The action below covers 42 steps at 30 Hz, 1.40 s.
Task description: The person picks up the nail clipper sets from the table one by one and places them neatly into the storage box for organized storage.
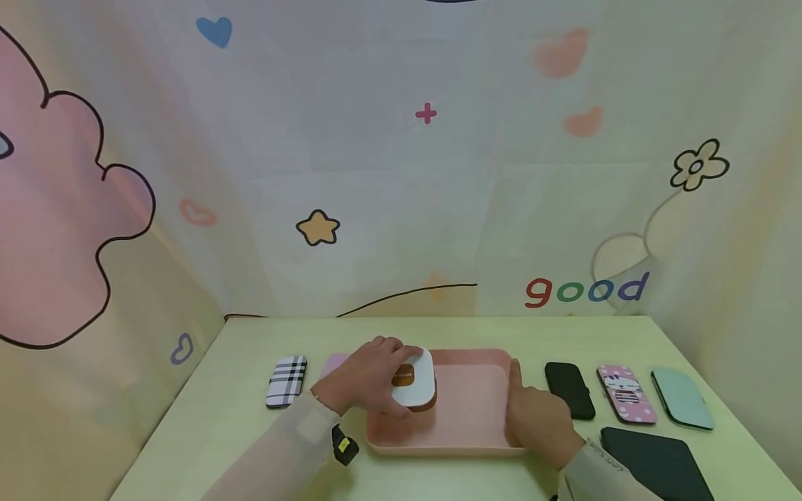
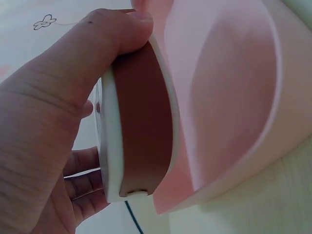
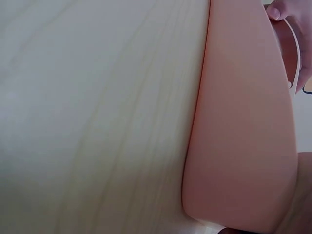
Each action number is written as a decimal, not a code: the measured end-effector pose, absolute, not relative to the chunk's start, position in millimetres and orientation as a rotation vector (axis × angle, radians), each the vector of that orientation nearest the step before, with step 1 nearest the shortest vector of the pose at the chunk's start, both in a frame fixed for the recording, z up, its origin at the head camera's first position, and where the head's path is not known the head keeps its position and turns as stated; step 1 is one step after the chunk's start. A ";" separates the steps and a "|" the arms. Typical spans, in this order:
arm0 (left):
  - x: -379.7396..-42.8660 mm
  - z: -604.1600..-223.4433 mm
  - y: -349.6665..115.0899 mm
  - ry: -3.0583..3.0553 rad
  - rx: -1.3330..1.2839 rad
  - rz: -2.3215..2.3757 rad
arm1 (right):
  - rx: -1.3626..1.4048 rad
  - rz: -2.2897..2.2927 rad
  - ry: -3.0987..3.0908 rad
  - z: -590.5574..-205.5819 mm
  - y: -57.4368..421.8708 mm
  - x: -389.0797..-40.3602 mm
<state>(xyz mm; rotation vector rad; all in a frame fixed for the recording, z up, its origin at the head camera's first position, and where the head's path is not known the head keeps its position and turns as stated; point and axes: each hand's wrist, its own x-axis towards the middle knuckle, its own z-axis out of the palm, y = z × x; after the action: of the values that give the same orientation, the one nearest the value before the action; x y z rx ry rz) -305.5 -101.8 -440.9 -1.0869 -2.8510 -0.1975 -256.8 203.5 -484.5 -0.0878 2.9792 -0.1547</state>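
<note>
My left hand (image 1: 376, 376) grips a small rounded-square box (image 1: 422, 383) by its edges. The box has a white top with a brown label and a brown band (image 2: 144, 122) round its side. It is held over the left part of a shallow pink tray (image 1: 470, 410), tilted on edge in the left wrist view. My right hand (image 1: 541, 421) holds the tray's right side, its index finger lying along the rim. In the right wrist view the tray's outer wall (image 3: 243, 122) fills the middle, and most of that hand is out of sight.
A plaid phone-shaped item (image 1: 286, 382) lies left of the tray, with a purple item (image 1: 333, 362) partly hidden behind my left hand. To the right lie black (image 1: 569, 390), pink cartoon (image 1: 626, 394) and mint (image 1: 683, 398) phone-shaped items, plus a dark flat slab (image 1: 658, 459).
</note>
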 end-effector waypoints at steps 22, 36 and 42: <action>-313.2 -456.8 -101.0 -3.001 -1.058 -0.225 | -0.051 -0.117 2.955 -484.0 199.3 -258.3; -317.3 -460.2 -94.5 -3.099 -1.029 -0.149 | -0.018 -0.145 2.925 -478.1 198.9 -258.2; -316.7 -463.1 -95.3 -3.122 -1.007 -0.205 | -0.006 -0.139 2.921 -479.1 198.7 -258.3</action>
<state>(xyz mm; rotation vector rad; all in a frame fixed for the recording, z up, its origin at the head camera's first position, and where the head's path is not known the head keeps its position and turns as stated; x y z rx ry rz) -316.7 -95.3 -463.1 -1.0065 -3.1221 -0.2046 -258.3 198.7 -479.1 -0.0059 2.9206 -0.1390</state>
